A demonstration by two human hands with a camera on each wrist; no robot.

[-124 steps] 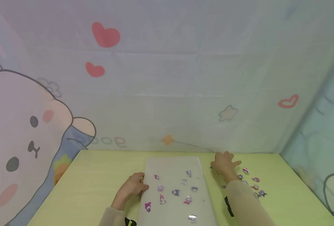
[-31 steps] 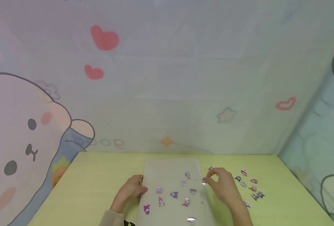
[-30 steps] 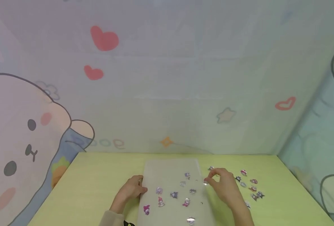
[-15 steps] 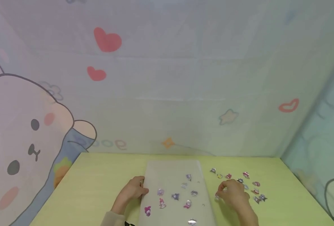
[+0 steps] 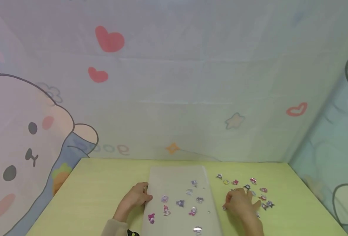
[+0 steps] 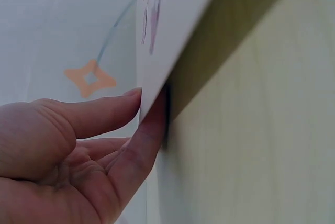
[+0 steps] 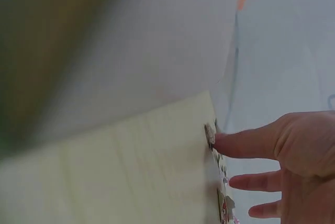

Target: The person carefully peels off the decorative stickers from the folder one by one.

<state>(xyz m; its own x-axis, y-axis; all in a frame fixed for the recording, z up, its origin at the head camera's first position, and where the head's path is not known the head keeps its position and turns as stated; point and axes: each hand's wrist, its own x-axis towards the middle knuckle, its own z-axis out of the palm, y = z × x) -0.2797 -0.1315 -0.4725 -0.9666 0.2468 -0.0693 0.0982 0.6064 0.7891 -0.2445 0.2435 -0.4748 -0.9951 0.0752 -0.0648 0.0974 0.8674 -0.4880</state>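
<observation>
A white board (image 5: 176, 177) lies on the table with several small shiny cartoon stickers on it, among them a grey-purple sticker (image 5: 180, 203) and a pink sticker (image 5: 166, 210). My left hand (image 5: 135, 197) pinches the board's left edge; in the left wrist view its thumb (image 6: 112, 114) is on one face and a finger goes behind the other. To the right of the board, my right hand (image 5: 241, 204) holds a small sticker (image 5: 224, 207) at its fingertips, low at the table. The right wrist view shows the thumb (image 7: 246, 144) against that sticker; the index fingertip is hidden.
More stickers are scattered on the pale yellow table (image 5: 103, 183) at right, including a red-and-white sticker (image 5: 253, 180) and a dark sticker (image 5: 270, 204). Behind stands a cloth backdrop (image 5: 174, 82) printed with hearts and a bear.
A pink sticker has left the board's upper left. My right hand has carried a sticker from the board's right edge down to the table at right. The left hand has stayed put.
</observation>
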